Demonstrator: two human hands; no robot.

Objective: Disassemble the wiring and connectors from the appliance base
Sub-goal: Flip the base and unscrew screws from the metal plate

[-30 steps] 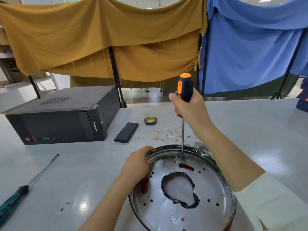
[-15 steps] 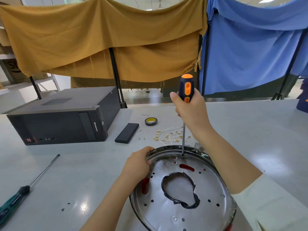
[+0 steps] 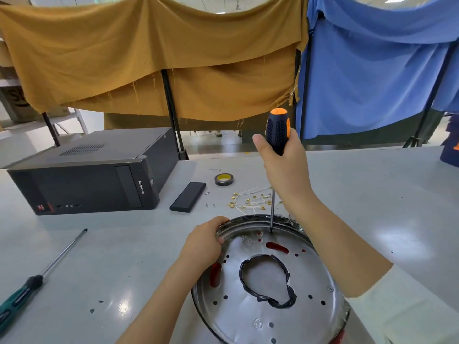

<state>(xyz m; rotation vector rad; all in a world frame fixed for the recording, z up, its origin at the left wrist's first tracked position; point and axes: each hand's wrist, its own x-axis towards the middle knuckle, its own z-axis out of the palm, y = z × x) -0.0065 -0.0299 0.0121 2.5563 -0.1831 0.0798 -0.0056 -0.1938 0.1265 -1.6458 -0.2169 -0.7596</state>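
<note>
The round shiny metal appliance base (image 3: pixel 305 316) lies on the table in front of me, with several small holes, red slots and a central hole edged in black tape. My left hand (image 3: pixel 206 244) grips its upper-left rim. My right hand (image 3: pixel 283 165) holds a black-and-orange screwdriver (image 3: pixel 277 135) upright, its tip set on the base near the far rim. Behind the base lie loose white wires with brass connectors (image 3: pixel 250 202).
A black desktop computer case (image 3: pixel 92 175) stands at the back left. Near it lie a black flat box (image 3: pixel 188 196), a tape roll (image 3: pixel 225 179) and small screws (image 3: pixel 210 205). A green-handled screwdriver (image 3: pixel 37 279) lies at the left. Cloth-covered racks stand behind the table.
The right hand and screwdriver handle shifted very slightly; the tip stays at the same spot on the base. My left hand keeps its hold on the rim.
</note>
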